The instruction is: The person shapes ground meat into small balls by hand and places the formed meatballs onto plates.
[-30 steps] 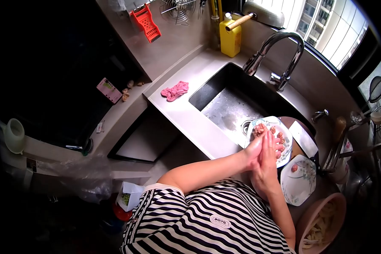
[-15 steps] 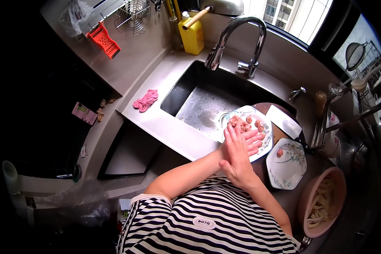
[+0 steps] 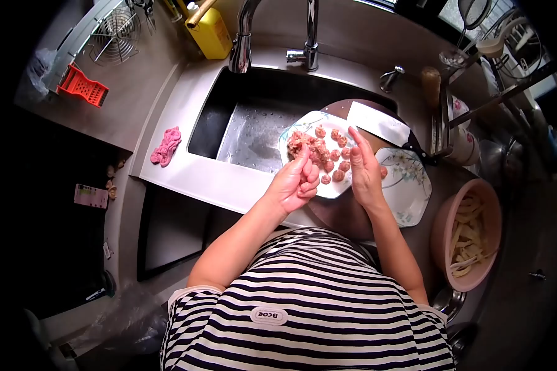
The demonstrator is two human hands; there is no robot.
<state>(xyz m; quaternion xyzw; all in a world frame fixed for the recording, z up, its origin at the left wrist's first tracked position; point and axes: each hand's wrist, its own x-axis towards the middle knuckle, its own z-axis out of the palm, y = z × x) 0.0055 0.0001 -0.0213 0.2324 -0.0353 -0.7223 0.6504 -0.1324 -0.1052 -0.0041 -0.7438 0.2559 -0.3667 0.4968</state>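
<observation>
Now, from the head view, the left hand [image 3: 296, 185] curls in front of the mince [image 3: 302, 144], thumb up against bent fingers; whether they pinch any meat I cannot tell. On the right hand [image 3: 366, 176] the fingers are straight and close together, by the plate's [image 3: 287, 133] right edge. Mince and small meatballs [image 3: 338, 175] lie on that plate, which overlaps a round board [image 3: 343, 216]. Just right, a second plate [image 3: 410, 201] sits near a pink tub [image 3: 440, 238].
</observation>
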